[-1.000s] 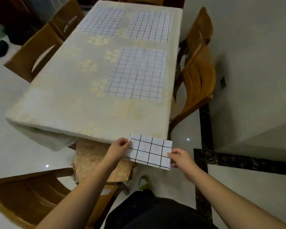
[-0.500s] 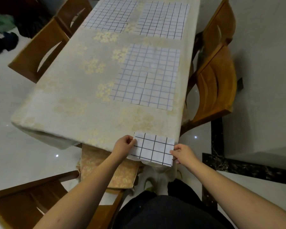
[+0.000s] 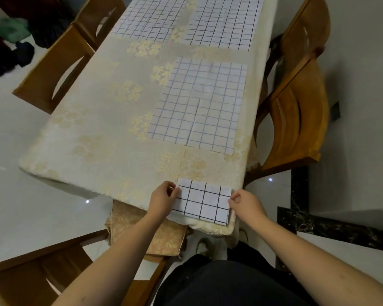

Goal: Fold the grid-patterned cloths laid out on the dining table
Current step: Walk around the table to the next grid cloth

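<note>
Left hand point(image 3: 163, 200) and right hand point(image 3: 244, 203) pinch ends of folded cloth point(image 3: 202, 203) at table point(image 3: 93, 138) edge.

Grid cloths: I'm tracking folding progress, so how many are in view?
4. One folded cloth at the near edge, held by both hands; one unfolded mid-table cloth; two far cloths, left and right, partly cropped.

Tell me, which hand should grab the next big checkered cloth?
Probably the right hand. The nearest unfolded cloth lies toward the table's right side, ahead of that hand. The left hand would reach across. Both hands currently pinch the folded cloth.
</note>
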A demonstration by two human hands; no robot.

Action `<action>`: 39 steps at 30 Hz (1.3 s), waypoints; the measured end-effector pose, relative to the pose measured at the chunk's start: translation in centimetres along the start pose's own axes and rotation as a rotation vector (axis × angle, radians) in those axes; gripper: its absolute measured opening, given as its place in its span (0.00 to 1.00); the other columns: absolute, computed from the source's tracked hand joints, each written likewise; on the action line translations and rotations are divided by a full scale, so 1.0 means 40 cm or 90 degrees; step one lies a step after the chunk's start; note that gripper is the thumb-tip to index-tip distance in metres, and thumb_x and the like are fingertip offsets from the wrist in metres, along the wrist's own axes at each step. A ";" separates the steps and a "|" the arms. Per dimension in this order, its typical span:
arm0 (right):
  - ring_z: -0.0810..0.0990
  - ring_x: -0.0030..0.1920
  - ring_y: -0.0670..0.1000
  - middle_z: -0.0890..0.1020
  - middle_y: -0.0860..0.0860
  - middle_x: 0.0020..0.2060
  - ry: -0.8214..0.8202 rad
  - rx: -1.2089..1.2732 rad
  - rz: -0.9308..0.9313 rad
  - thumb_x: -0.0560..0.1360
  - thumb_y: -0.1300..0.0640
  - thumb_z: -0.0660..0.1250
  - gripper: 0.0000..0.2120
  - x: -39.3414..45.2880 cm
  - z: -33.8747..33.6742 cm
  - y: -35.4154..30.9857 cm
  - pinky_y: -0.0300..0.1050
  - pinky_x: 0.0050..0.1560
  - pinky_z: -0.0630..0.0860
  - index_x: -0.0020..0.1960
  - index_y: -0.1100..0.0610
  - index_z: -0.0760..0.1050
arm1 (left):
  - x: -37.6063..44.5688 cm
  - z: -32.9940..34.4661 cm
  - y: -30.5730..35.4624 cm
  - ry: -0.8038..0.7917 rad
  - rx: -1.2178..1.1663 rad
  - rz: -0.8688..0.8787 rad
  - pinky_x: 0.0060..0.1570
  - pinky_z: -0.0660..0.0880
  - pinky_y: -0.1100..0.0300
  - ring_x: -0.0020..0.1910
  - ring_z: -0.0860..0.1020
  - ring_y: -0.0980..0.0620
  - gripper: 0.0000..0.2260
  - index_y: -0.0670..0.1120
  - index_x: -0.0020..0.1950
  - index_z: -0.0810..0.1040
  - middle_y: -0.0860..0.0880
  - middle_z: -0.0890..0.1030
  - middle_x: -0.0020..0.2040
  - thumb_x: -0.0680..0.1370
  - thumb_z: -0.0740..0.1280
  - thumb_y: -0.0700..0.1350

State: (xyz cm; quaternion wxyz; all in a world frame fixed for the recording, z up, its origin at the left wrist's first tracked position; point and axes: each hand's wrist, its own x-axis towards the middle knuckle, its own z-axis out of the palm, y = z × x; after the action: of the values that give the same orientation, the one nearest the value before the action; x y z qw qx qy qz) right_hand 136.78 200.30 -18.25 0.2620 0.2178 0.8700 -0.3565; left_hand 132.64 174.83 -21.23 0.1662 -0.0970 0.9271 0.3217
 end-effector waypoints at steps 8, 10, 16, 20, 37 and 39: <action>0.77 0.52 0.50 0.79 0.48 0.50 0.094 -0.130 -0.291 0.79 0.51 0.60 0.10 -0.038 0.040 -0.035 0.48 0.53 0.75 0.58 0.52 0.74 | -0.053 0.039 0.032 0.145 0.079 0.278 0.53 0.74 0.53 0.54 0.77 0.48 0.12 0.43 0.61 0.76 0.45 0.78 0.58 0.78 0.65 0.40; 0.71 0.65 0.52 0.75 0.50 0.64 0.070 -0.208 -0.358 0.80 0.52 0.58 0.18 -0.032 0.088 -0.044 0.48 0.67 0.65 0.69 0.54 0.69 | -0.066 0.069 0.035 0.136 0.134 0.396 0.56 0.74 0.53 0.57 0.77 0.46 0.14 0.41 0.61 0.77 0.43 0.79 0.59 0.76 0.64 0.39; 0.69 0.71 0.52 0.68 0.52 0.72 0.036 -0.412 -0.295 0.77 0.44 0.50 0.30 -0.008 0.179 -0.019 0.48 0.74 0.56 0.72 0.59 0.68 | -0.082 0.143 -0.017 -0.006 0.325 0.380 0.74 0.55 0.47 0.77 0.58 0.48 0.24 0.45 0.77 0.62 0.46 0.61 0.77 0.83 0.48 0.53; 0.61 0.74 0.52 0.63 0.53 0.75 0.003 -0.451 -0.293 0.77 0.39 0.50 0.33 0.016 0.173 0.030 0.49 0.73 0.48 0.75 0.58 0.61 | -0.059 0.137 -0.046 -0.064 0.402 0.363 0.75 0.43 0.49 0.78 0.46 0.50 0.27 0.50 0.80 0.48 0.50 0.47 0.80 0.83 0.45 0.59; 0.31 0.75 0.47 0.36 0.49 0.76 0.084 -0.506 -0.241 0.71 0.34 0.20 0.40 0.010 0.172 0.084 0.48 0.69 0.24 0.76 0.55 0.34 | -0.019 0.045 -0.092 -0.094 0.425 0.279 0.75 0.37 0.50 0.76 0.34 0.50 0.37 0.53 0.78 0.34 0.52 0.33 0.78 0.76 0.42 0.71; 0.31 0.74 0.47 0.33 0.48 0.75 0.072 -0.493 -0.240 0.68 0.33 0.19 0.41 0.007 0.166 0.087 0.47 0.67 0.22 0.75 0.54 0.30 | -0.017 0.040 -0.088 -0.111 0.420 0.278 0.75 0.38 0.49 0.76 0.33 0.50 0.38 0.53 0.77 0.33 0.52 0.33 0.77 0.76 0.42 0.71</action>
State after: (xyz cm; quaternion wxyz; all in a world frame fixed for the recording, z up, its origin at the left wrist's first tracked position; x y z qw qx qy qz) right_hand 140.52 197.74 -24.23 0.2066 -0.0401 0.9771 -0.0328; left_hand 134.69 173.17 -24.15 0.1942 0.1883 0.9618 0.0414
